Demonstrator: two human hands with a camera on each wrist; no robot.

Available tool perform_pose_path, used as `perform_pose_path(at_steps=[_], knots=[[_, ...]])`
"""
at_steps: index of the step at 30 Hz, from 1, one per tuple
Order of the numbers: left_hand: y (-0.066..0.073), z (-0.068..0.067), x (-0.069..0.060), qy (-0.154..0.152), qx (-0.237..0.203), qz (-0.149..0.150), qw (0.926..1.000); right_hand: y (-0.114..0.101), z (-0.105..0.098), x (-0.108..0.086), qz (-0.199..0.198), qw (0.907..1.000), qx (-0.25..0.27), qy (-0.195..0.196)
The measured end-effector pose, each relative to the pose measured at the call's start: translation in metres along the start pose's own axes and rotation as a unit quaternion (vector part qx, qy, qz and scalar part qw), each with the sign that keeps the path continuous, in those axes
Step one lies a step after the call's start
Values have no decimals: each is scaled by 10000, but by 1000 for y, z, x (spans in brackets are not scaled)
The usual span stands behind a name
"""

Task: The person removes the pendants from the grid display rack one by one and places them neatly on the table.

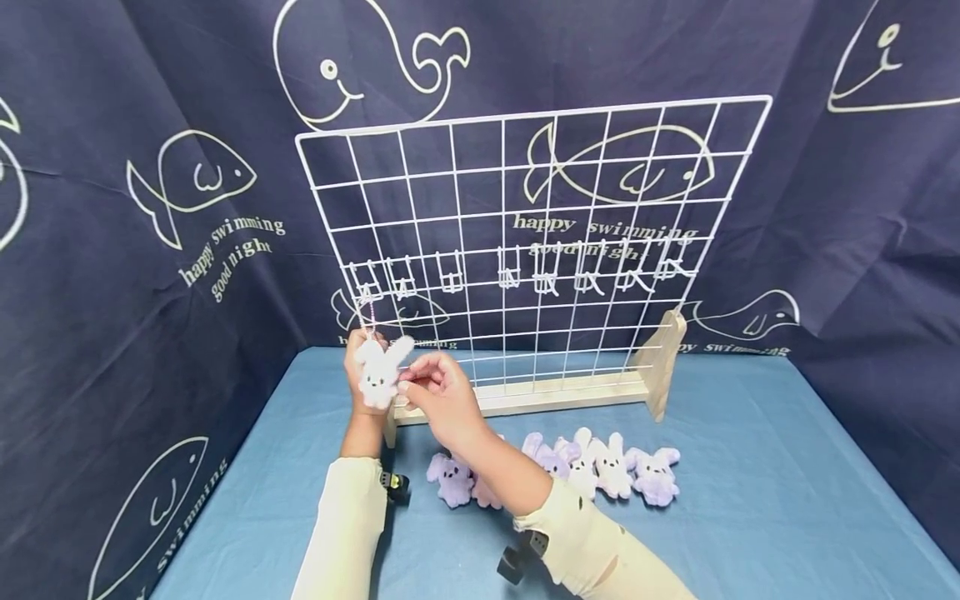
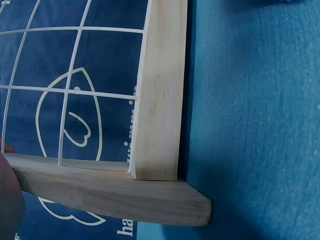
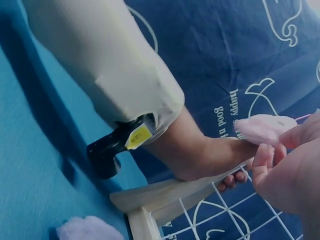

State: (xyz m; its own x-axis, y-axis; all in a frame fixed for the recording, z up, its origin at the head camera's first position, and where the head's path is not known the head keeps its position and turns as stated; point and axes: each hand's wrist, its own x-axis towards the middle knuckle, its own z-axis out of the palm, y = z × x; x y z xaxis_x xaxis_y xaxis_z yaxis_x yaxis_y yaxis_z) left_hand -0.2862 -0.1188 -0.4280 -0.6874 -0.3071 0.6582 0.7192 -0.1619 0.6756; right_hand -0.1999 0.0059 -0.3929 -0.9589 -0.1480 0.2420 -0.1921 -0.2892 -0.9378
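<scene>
A white plush bunny keychain (image 1: 378, 379) hangs by a pink chain (image 1: 372, 315) below the leftmost hook (image 1: 367, 290) of a white wire grid rack (image 1: 503, 170). My right hand (image 1: 444, 400) pinches the bunny's side between thumb and fingertips; in the right wrist view the bunny (image 3: 262, 129) looks pinkish. Behind it, my left hand (image 1: 357, 375) grips the left side of the rack near its wooden foot (image 2: 115, 195). The bunny covers part of that hand, but its fingertips (image 3: 232, 181) curl round the rack's edge in the right wrist view.
Several more white hooks (image 1: 547, 283) line the grid. Lavender and white plush bunnies (image 1: 655, 477) lie in a row on the blue tabletop (image 1: 750, 467), some hidden by my right forearm. A wooden base (image 1: 562, 396) supports the rack, and a dark patterned curtain (image 1: 225, 75) stands behind.
</scene>
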Motion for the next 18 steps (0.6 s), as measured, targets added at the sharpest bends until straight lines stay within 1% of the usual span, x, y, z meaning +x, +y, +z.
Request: perform_pose_path(at_steps=[1,2,3,4,5,6,7,9,11,13,14,18], knots=[[2,1,0,-116,107,234,9996,-1,0,0,39,10000,62,8],[3,1,-1,-187,358,532,9978,-2,0,0,71,9999,81,8],[3,1,-1,-196,740,917,9928,-3,0,1,98,9999,96,0],[3,0,-1,-215,1009,1252,9867,-4,1,1,113,9999,80,-22],[3,0,-1,-268,1066,1411,9839,-4,1,1,126,9999,54,-49],[3,-1,-1,-289,1105,1500,9821,-4,1,2,136,9999,30,-71],[2,-1,-1,-331,1089,1528,9817,-5,2,2,149,9999,12,-87],[-1,-2,-1,-309,1091,1465,9827,-5,4,2,168,9998,16,-108],[-2,-2,-1,-249,1059,1257,9861,-6,6,2,163,9998,38,-109],[-1,-1,-1,-200,810,934,9921,-7,8,2,148,9998,34,-106],[-1,0,-2,-155,762,817,9936,-8,8,2,135,9999,-12,-96],[3,2,-3,-144,461,559,9973,-11,9,5,206,9997,-114,2]])
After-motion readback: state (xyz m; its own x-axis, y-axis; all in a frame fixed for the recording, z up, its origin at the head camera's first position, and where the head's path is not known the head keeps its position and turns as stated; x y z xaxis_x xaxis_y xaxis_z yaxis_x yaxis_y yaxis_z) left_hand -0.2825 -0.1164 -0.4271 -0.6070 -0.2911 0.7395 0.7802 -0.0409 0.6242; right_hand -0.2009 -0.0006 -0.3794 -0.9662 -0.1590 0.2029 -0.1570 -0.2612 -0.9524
